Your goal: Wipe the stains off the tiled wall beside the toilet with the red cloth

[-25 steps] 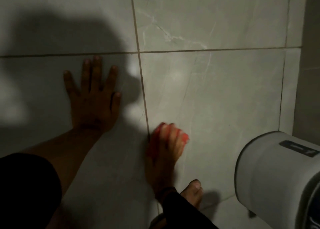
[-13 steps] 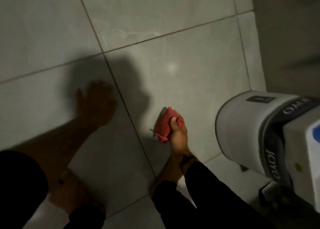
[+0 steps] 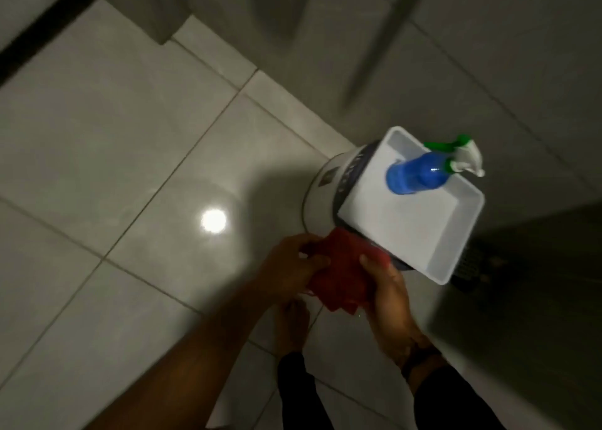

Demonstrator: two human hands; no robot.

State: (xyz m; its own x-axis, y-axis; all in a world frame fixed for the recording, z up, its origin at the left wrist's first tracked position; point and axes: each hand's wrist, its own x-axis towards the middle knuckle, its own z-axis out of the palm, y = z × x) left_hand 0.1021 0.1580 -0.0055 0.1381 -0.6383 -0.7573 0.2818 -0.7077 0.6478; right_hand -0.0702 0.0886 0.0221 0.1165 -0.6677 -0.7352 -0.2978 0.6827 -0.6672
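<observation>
Held between both hands just below centre: the red cloth (image 3: 342, 276), bunched and folded, clear of the floor. Left hand (image 3: 293, 266) closed on its 9 o'clock edge, fingers curled over the fabric. Right hand (image 3: 387, 296) closed on its 3 o'clock side, thumb on top, the rest of the fingers hidden under the cloth. Dark band on the right wrist, dark sleeve below it.

At 1 o'clock from the cloth, just beside it: a white rectangular tray (image 3: 456, 253), sitting on a round white container (image 3: 325, 182) with a dark band near its top. Near corner of the tray close to the right thumb; touching or not, cannot tell. Inside the tray, toward its far 12 o'clock edge: a blue spray bottle (image 3: 413, 175) lying on its side, white and green trigger head overhanging the rim at 2 o'clock.

Open, glossy tiled floor (image 3: 114, 169) from 8 o'clock round to 11 o'clock, with a bright light reflection (image 3: 213, 220) at 10 o'clock from the hands. Grey tiled wall (image 3: 488, 55) across 12 to 2 o'clock, blurred. Dark floor drain (image 3: 469, 266) at 3 o'clock, partly behind the tray. A bare foot (image 3: 290, 325) under the hands at 6 o'clock.
</observation>
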